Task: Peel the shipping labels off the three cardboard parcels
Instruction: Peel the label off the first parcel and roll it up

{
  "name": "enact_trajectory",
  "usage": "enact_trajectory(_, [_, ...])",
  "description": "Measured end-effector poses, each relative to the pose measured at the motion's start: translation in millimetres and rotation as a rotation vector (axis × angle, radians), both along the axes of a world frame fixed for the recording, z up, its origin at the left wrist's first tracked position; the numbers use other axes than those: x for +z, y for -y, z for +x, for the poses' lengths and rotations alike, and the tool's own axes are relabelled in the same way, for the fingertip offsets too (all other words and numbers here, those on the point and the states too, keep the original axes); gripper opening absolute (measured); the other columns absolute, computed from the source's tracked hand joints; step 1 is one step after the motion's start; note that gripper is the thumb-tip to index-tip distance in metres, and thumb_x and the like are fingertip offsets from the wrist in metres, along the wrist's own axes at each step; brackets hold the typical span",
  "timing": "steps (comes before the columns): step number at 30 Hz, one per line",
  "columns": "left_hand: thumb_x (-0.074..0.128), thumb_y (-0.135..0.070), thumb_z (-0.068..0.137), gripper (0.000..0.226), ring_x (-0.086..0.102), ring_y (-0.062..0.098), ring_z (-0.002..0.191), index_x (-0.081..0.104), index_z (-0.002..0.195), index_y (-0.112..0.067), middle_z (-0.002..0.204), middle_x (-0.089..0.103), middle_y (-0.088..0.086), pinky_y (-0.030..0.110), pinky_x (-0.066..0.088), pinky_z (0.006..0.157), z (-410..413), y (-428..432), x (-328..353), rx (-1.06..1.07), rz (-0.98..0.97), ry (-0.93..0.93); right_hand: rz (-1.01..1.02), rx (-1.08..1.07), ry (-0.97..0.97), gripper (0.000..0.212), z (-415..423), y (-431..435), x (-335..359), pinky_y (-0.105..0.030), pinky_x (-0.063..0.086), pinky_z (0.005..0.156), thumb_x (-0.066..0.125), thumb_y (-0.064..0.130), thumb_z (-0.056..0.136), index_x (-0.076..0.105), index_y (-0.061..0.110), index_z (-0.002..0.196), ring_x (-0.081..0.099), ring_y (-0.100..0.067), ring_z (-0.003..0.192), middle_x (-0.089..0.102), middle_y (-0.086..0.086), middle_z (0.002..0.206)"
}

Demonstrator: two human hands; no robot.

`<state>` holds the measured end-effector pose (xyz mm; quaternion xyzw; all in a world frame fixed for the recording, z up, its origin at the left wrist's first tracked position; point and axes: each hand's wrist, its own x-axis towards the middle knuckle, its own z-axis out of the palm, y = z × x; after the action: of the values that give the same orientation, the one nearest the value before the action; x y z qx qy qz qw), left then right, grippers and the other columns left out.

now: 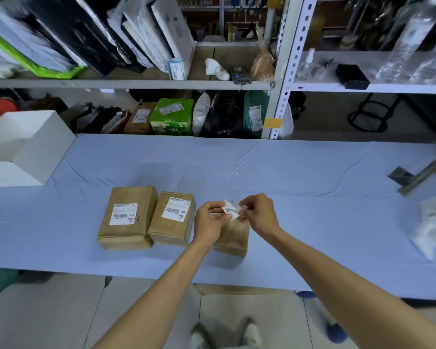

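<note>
Three brown cardboard parcels lie in a row on the blue table point(312, 197). The left parcel point(126, 233) carries a white shipping label point(124, 214) on top. The middle parcel point(170, 233) also bears its label point(177, 209). The right parcel point(233, 239) is partly hidden under my hands, and its visible top is bare brown. Above it, my left hand point(209, 222) and my right hand point(258, 214) both pinch a crumpled white label point(231, 210), lifted off the parcel.
A white foam box point(23, 144) stands at the table's left end. A tape dispenser point(413, 177) and white plastic bags point(433, 230) lie at the right end. Shelves with parcels and mailers rise behind the table. My shoes show on the floor below the front edge.
</note>
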<state>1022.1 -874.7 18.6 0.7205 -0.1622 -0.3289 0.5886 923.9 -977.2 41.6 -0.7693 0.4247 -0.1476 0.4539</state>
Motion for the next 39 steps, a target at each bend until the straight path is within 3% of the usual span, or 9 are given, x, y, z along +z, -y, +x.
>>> enact_trajectory(6, [0.078,-0.002,0.073,0.021,0.066,0.005,0.074,0.068,0.09,-0.01,0.08,0.069,-0.001,0.014,0.053,0.069,2.0,-0.6,6.1,-0.011,-0.01,0.05,-0.059,0.039,0.015,0.012,-3.6,-2.1,-1.0,-0.034,0.053,0.068,0.064,0.002,0.082,0.072,0.009,0.078,0.063,-0.017,0.071,0.06,0.0,0.078])
enact_trajectory(11, [0.074,-0.007,0.08,0.009,0.066,0.011,0.076,0.066,0.083,-0.004,0.079,0.07,0.0,0.028,0.055,0.077,3.1,-1.0,7.6,-0.012,-0.026,0.172,0.015,0.043,0.073,0.009,-0.9,-7.2,0.6,-0.032,0.056,0.067,0.059,0.003,0.085,0.065,0.005,0.078,0.069,-0.023,0.072,0.069,-0.009,0.078])
enact_trajectory(14, [0.073,-0.012,0.081,0.013,0.064,0.003,0.072,0.062,0.077,-0.01,0.074,0.068,-0.007,0.018,0.052,0.072,3.2,-1.0,4.7,-0.01,-0.013,0.24,0.022,0.011,0.104,0.007,2.4,-10.4,2.7,-0.02,0.051,0.059,0.06,0.004,0.084,0.065,0.003,0.079,0.07,-0.017,0.068,0.071,-0.009,0.072])
enact_trajectory(17, [0.071,-0.012,0.083,0.01,0.063,-0.003,0.072,0.063,0.078,-0.012,0.075,0.069,-0.009,0.007,0.046,0.064,-1.3,2.1,5.4,-0.015,0.0,0.295,0.0,-0.046,0.14,0.004,7.1,-10.5,6.6,-0.025,0.053,0.057,0.065,0.0,0.079,0.064,0.001,0.075,0.069,-0.018,0.063,0.069,-0.01,0.066])
enact_trajectory(20, [0.068,-0.007,0.084,0.009,0.065,0.002,0.076,0.064,0.08,-0.014,0.081,0.071,-0.007,0.008,0.046,0.067,-4.9,8.9,8.7,-0.001,-0.02,0.301,-0.019,-0.109,0.182,0.01,9.6,-8.6,10.2,-0.024,0.051,0.053,0.071,0.003,0.077,0.063,0.001,0.073,0.068,-0.02,0.061,0.067,-0.011,0.064])
enact_trajectory(24, [0.069,-0.007,0.084,0.026,0.066,0.012,0.082,0.056,0.103,-0.021,0.089,0.066,-0.004,0.009,0.048,0.064,-8.3,13.5,10.7,0.035,-0.039,0.211,0.089,-0.122,0.274,0.026,5.2,-6.8,12.9,-0.028,0.057,0.058,0.073,0.0,0.077,0.057,0.008,0.096,0.07,-0.023,0.06,0.067,-0.017,0.068])
enact_trajectory(30, [0.073,-0.006,0.08,0.017,0.07,0.017,0.087,0.07,0.085,-0.023,0.087,0.073,0.0,0.032,0.058,0.079,-0.8,12.8,11.2,0.008,-0.09,0.124,0.063,-0.095,0.25,0.01,0.6,0.3,17.8,-0.035,0.06,0.062,0.068,-0.007,0.074,0.074,0.001,0.072,0.07,-0.024,0.058,0.07,-0.012,0.063])
enact_trajectory(34, [0.073,-0.005,0.081,0.014,0.072,0.021,0.076,0.073,0.081,-0.019,0.082,0.072,0.006,0.028,0.059,0.07,2.9,10.6,16.6,-0.005,-0.147,0.064,0.072,-0.065,0.22,0.013,-0.3,-6.6,17.9,-0.017,0.054,0.058,0.067,0.003,0.076,0.079,0.01,0.075,0.07,-0.01,0.06,0.073,0.0,0.065])
enact_trajectory(39, [0.071,-0.008,0.083,0.008,0.068,0.008,0.065,0.07,0.084,-0.016,0.081,0.069,-0.001,0.02,0.057,0.068,8.7,7.4,20.3,-0.025,-0.074,0.117,0.097,-0.007,0.137,0.018,4.7,-19.3,17.3,-0.019,0.049,0.058,0.062,0.014,0.082,0.08,0.014,0.084,0.069,-0.011,0.067,0.075,-0.001,0.072])
